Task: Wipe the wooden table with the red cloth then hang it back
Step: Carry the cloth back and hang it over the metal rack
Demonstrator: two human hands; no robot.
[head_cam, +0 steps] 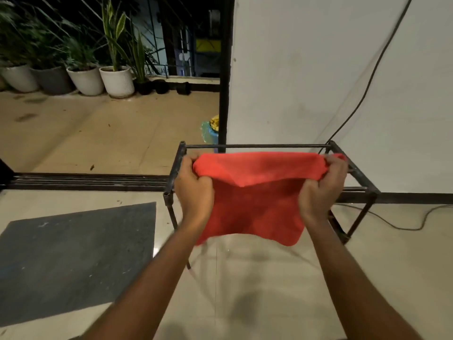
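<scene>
The red cloth (255, 192) is stretched wide between both hands, its upper part folded over and its lower edge hanging free. My left hand (193, 187) grips the cloth's left corner and my right hand (321, 187) grips the right corner. The cloth is held over a black metal rack (257, 146), just in front of its rear bar and between its two side bars. Whether the cloth rests on a bar I cannot tell. No wooden table is in view.
A white wall (318, 69) stands right behind the rack, with a black cable (367, 84) running down it to the floor. A dark grey mat (78, 258) lies at left. Potted plants (117, 79) line the balcony beyond a sliding-door track (85, 180).
</scene>
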